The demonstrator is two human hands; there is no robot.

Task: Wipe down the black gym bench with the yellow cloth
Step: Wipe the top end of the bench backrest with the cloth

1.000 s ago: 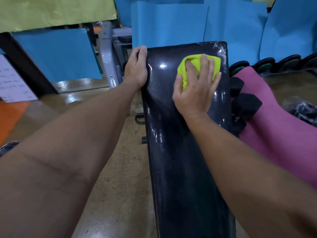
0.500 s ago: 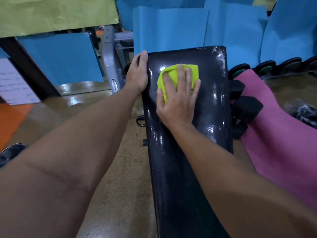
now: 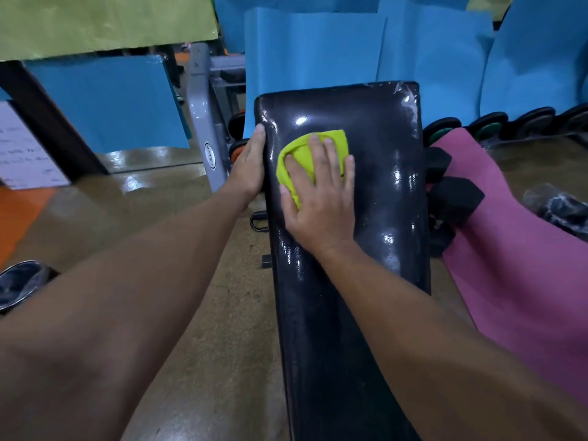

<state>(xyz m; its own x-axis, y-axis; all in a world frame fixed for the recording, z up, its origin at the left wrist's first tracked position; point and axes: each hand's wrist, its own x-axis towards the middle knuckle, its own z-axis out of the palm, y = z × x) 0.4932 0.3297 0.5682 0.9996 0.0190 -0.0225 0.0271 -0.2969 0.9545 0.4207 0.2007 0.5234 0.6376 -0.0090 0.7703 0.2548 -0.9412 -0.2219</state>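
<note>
Right grip flat on yellow cloth | left grip flat against edge | bench runs lengthwise away

**Colours around my wiping hand**

The cloth under my right hand is bright yellow-green, plain, with no print. The desk I press it on is glossy black, flecked with white glints of light. My left hand lies against its black edge. Beside the desk lies a plain magenta-pink mat, with matte black dumbbells next to it. Behind, sheets of paper are solid sky blue, and one sheet at the upper left is olive-yellow. The metal post is pale grey with a small black-ringed white label. The floor is speckled tan-brown, with an orange patch at the left.
</note>
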